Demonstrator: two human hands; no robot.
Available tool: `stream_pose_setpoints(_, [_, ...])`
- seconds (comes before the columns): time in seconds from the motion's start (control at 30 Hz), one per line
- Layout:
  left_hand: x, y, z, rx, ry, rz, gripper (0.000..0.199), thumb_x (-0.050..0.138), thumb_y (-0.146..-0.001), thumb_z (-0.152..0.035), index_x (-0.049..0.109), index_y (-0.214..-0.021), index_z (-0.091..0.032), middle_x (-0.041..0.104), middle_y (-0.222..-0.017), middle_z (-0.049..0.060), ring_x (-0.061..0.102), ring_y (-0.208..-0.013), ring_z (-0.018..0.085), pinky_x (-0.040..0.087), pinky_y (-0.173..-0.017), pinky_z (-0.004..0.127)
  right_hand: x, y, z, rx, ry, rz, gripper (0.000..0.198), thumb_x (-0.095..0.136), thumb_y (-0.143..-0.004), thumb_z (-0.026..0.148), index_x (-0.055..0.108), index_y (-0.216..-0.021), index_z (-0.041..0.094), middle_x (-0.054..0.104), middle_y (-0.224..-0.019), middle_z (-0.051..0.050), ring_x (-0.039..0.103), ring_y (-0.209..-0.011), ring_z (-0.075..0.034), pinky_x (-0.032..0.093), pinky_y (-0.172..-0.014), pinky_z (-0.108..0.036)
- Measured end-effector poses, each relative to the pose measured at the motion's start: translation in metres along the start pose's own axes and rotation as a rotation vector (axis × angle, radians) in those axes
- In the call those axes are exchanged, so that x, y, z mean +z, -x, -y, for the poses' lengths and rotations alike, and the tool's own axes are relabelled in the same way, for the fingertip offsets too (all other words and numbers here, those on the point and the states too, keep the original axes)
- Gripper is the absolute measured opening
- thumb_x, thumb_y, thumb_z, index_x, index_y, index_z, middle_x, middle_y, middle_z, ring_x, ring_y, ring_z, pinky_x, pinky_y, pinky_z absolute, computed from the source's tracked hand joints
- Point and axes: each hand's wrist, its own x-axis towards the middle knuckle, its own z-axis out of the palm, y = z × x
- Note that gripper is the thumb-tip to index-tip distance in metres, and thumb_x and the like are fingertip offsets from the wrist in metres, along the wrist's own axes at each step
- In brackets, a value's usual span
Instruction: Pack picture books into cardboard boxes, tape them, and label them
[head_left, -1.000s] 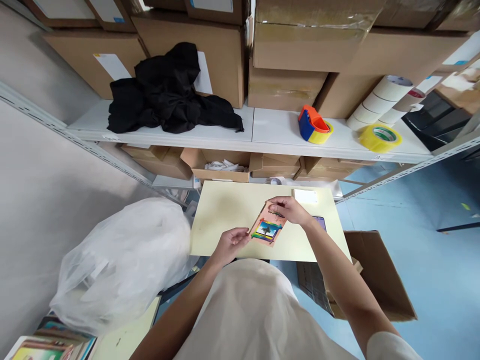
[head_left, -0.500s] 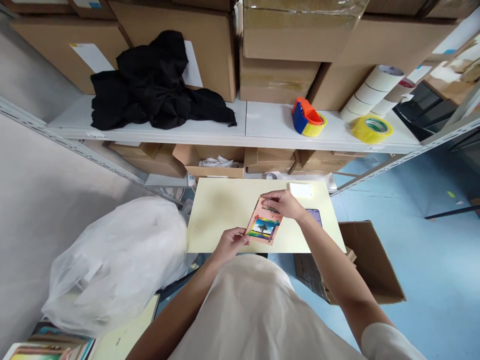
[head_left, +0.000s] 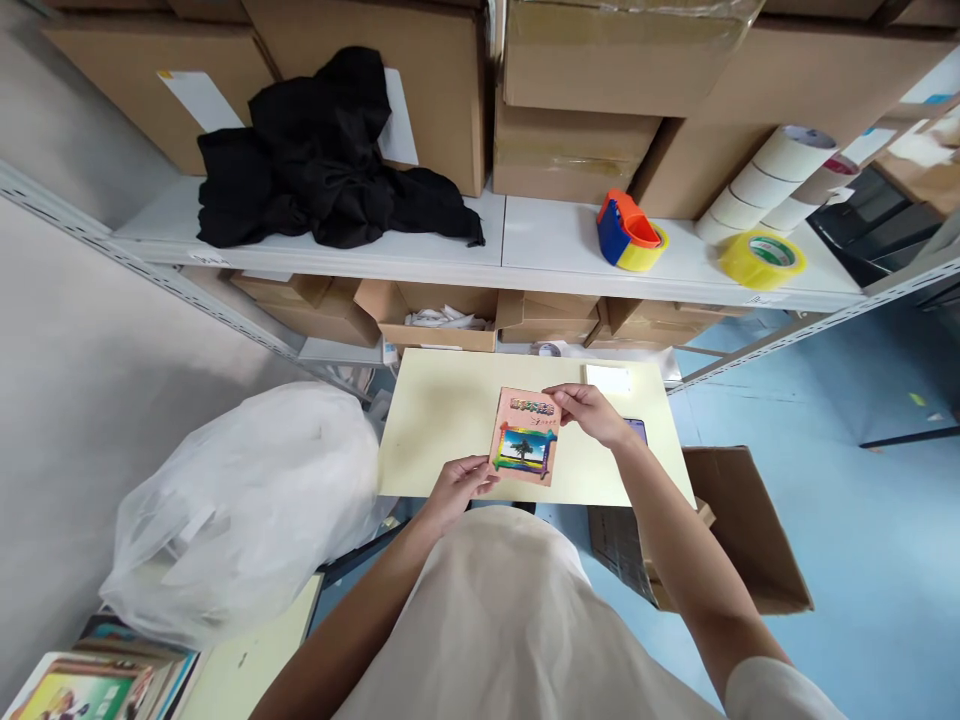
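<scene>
Between my hands is a small pink book (head_left: 526, 408), its cover facing up with a tree picture in a rainbow-coloured frame. My left hand (head_left: 459, 487) pinches its lower left corner. The upper right edge is gripped by my right hand (head_left: 589, 410), thumb and fingers closed on it. Beneath the book lies the pale yellow table (head_left: 435, 410). Just beyond my right hand sits a white stack of cards or paper (head_left: 608, 378). A phone (head_left: 636, 430) lies partly hidden behind my right forearm.
A shelf (head_left: 517, 240) ahead carries black cloth (head_left: 322, 165), a tape dispenser (head_left: 630, 232), yellow tape (head_left: 763, 260) and cardboard boxes (head_left: 577, 150). At left bulges a white plastic bag (head_left: 247, 510) near stacked books (head_left: 97, 685). An open carton (head_left: 742, 530) stands on the floor at right.
The pink book has turned to face me more squarely, showing its whole cover. My right hand has shifted from its top to its upper right edge. The view has moved slightly.
</scene>
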Motion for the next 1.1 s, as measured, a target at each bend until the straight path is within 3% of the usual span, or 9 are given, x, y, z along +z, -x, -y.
stream_pose_setpoints(0.2, [0.000, -0.002, 0.002, 0.017, -0.019, -0.053, 0.042, 0.076, -0.061, -0.049, 0.068, -0.082, -0.014, 0.066, -0.079, 0.006, 0.065, -0.080, 0.019, 0.050, -0.079, 0.033, 0.003, -0.003, -0.001, 0.019, -0.039, -0.026, 0.047, 0.061, -0.073, 0.057, 0.066, -0.094, 0.016, 0.065, -0.072, -0.003, 0.058, -0.060, -0.012, 0.049, -0.054, -0.026])
stream_pose_setpoints(0.4, [-0.001, -0.002, 0.006, 0.064, 0.041, -0.113, 0.063, 0.077, -0.061, -0.048, 0.058, -0.113, -0.018, 0.067, -0.074, 0.002, 0.067, -0.074, 0.018, 0.049, -0.080, 0.035, 0.007, -0.002, -0.009, -0.072, -0.085, 0.063, 0.045, 0.054, -0.081, 0.050, 0.055, -0.116, 0.022, 0.061, -0.078, -0.001, 0.060, -0.065, -0.013, 0.052, -0.065, -0.032])
stream_pose_setpoints(0.5, [-0.002, -0.002, 0.007, 0.035, 0.092, -0.064, 0.059, 0.078, -0.061, -0.046, 0.060, -0.110, -0.017, 0.067, -0.073, 0.002, 0.065, -0.070, 0.015, 0.048, -0.078, 0.033, 0.009, -0.005, -0.009, -0.218, 0.022, 0.043, 0.036, 0.055, -0.082, 0.047, 0.059, -0.108, 0.023, 0.060, -0.087, -0.004, 0.059, -0.081, -0.016, 0.050, -0.078, -0.036])
stream_pose_setpoints(0.57, [-0.001, -0.001, 0.005, -0.006, 0.144, -0.010, 0.055, 0.078, -0.062, -0.043, 0.061, -0.107, -0.017, 0.067, -0.075, 0.003, 0.063, -0.068, 0.013, 0.048, -0.078, 0.032, 0.009, -0.008, -0.005, -0.308, 0.115, 0.001, 0.032, 0.058, -0.080, 0.046, 0.061, -0.104, 0.025, 0.057, -0.106, -0.007, 0.055, -0.100, -0.019, 0.046, -0.086, -0.038])
stream_pose_setpoints(0.67, [0.004, 0.002, 0.001, -0.074, 0.217, 0.070, 0.046, 0.078, -0.064, -0.038, 0.064, -0.102, -0.018, 0.067, -0.074, 0.002, 0.061, -0.064, 0.011, 0.047, -0.078, 0.033, 0.010, -0.010, 0.003, -0.330, 0.168, 0.073, 0.037, 0.059, -0.080, 0.048, 0.058, -0.109, 0.026, 0.049, -0.125, -0.009, 0.045, -0.117, -0.022, 0.042, -0.092, -0.038])
stream_pose_setpoints(0.77, [0.008, 0.004, -0.004, -0.102, 0.186, 0.108, 0.035, 0.076, -0.065, -0.037, 0.067, -0.092, -0.016, 0.068, -0.076, 0.005, 0.063, -0.073, 0.015, 0.047, -0.081, 0.034, 0.013, -0.010, 0.007, -0.245, 0.127, 0.185, 0.037, 0.053, -0.081, 0.056, 0.059, -0.088, 0.020, 0.060, -0.090, -0.006, 0.057, -0.089, -0.018, 0.046, -0.079, -0.033])
stream_pose_setpoints(0.87, [0.006, 0.002, -0.008, -0.053, 0.094, 0.084, 0.031, 0.075, -0.065, -0.037, 0.069, -0.086, -0.015, 0.070, -0.089, 0.009, 0.064, -0.092, 0.021, 0.046, -0.084, 0.034, 0.017, -0.010, 0.007, -0.120, 0.115, 0.148, 0.043, 0.051, -0.079, 0.062, 0.047, -0.068, 0.020, 0.042, -0.057, 0.005, 0.043, -0.051, -0.009, 0.039, -0.051, -0.024])
stream_pose_setpoints(1.0, [-0.003, -0.002, -0.014, 0.047, 0.096, -0.001, 0.044, 0.074, -0.063, -0.039, 0.065, -0.102, -0.018, 0.070, -0.097, 0.009, 0.066, -0.087, 0.022, 0.049, -0.080, 0.035, 0.019, -0.012, 0.008, -0.070, 0.192, 0.121, 0.045, 0.052, -0.078, 0.062, 0.043, -0.064, 0.021, 0.034, -0.053, 0.007, 0.032, -0.046, -0.007, 0.027, -0.042, -0.021])
stream_pose_setpoints(1.1, [-0.005, -0.003, -0.014, 0.089, -0.030, -0.053, 0.042, 0.074, -0.064, -0.043, 0.067, -0.095, -0.015, 0.071, -0.087, 0.009, 0.067, -0.079, 0.020, 0.051, -0.078, 0.035, 0.020, -0.012, 0.009, -0.069, 0.235, 0.118, 0.045, 0.054, -0.077, 0.061, 0.047, -0.062, 0.019, 0.035, -0.051, 0.006, 0.033, -0.046, -0.007, 0.026, -0.041, -0.021])
